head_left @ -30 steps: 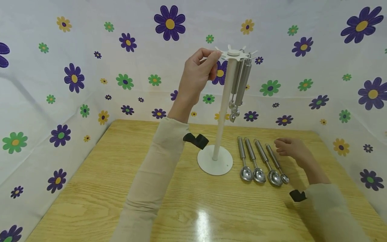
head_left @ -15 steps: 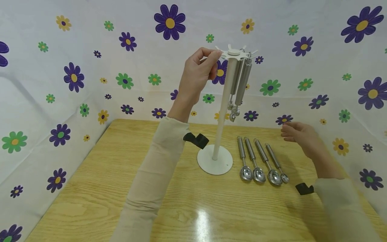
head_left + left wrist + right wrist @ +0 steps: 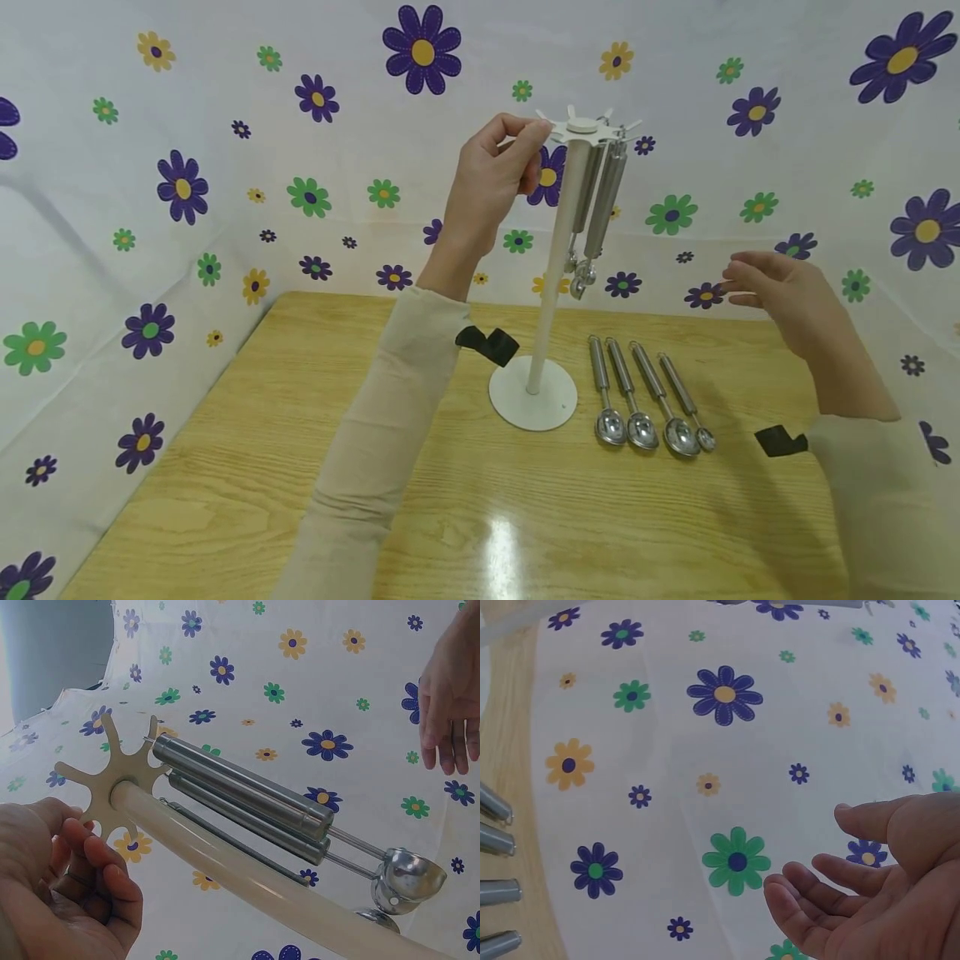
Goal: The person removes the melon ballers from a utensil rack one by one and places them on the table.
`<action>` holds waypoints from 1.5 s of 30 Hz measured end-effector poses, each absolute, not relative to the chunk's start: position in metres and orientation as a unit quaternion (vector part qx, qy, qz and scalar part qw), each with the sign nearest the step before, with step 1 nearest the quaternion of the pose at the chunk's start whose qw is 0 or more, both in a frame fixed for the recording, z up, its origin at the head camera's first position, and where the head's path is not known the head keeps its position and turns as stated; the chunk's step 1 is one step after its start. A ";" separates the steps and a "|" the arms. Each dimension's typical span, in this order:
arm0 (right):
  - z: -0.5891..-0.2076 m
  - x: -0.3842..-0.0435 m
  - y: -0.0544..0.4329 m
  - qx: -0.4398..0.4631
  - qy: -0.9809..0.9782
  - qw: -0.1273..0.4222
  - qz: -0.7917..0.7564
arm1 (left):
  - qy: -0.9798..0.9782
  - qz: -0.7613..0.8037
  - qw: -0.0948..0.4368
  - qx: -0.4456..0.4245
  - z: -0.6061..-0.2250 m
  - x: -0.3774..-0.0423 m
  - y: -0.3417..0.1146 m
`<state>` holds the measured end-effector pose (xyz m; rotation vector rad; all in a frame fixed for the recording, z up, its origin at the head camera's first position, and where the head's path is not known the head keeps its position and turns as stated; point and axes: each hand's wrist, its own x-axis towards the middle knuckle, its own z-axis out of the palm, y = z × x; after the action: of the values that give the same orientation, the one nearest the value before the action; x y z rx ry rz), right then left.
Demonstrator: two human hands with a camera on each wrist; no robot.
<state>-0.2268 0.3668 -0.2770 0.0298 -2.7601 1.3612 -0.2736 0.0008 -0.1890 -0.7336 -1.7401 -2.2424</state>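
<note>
My left hand (image 3: 483,183) pinches one arm of the star-shaped hook top (image 3: 582,127) of a white utensil stand (image 3: 551,308). The left wrist view shows the thumb and fingers (image 3: 67,832) at that arm's tip. Three steel scoops hang from the stand's other side, a thick-handled scoop (image 3: 244,784) nearest the camera. Several more steel scoops (image 3: 642,432) lie side by side on the table, handles pointing to the back. My right hand (image 3: 787,308) is raised behind and right of them, holding nothing, fingers loosely bent in the right wrist view.
The round white base (image 3: 532,417) of the stand rests on the wooden table (image 3: 300,500). A white cloth (image 3: 337,150) printed with flowers rises behind the table and along both sides.
My right hand has risen and moved to the right, away from the scoops on the table. The left hand keeps its pinch on the stand's top.
</note>
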 end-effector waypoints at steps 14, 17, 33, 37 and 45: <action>-0.213 -0.227 0.360 0.029 -0.830 0.138 0.540 | -0.588 -0.762 0.108 -0.249 -0.187 -0.274 0.001; -0.201 -0.226 0.357 0.020 -0.814 0.151 0.560 | -0.587 -0.761 0.112 -0.254 -0.188 -0.275 0.001; -0.167 -0.215 0.345 0.102 -0.690 0.251 0.671 | -0.588 -0.762 0.107 -0.251 -0.188 -0.273 0.001; -0.167 -0.214 0.346 0.132 -0.665 0.254 0.690 | -0.585 -0.761 0.109 -0.259 -0.189 -0.274 0.002; -0.169 -0.211 0.347 0.080 -0.676 0.235 0.694 | -0.583 -0.763 0.111 -0.257 -0.190 -0.274 0.002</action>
<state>-0.2114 0.3469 -0.1686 0.2202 -1.8550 1.9042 -0.2740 0.0019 -0.1905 -0.7563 -1.7121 -2.2404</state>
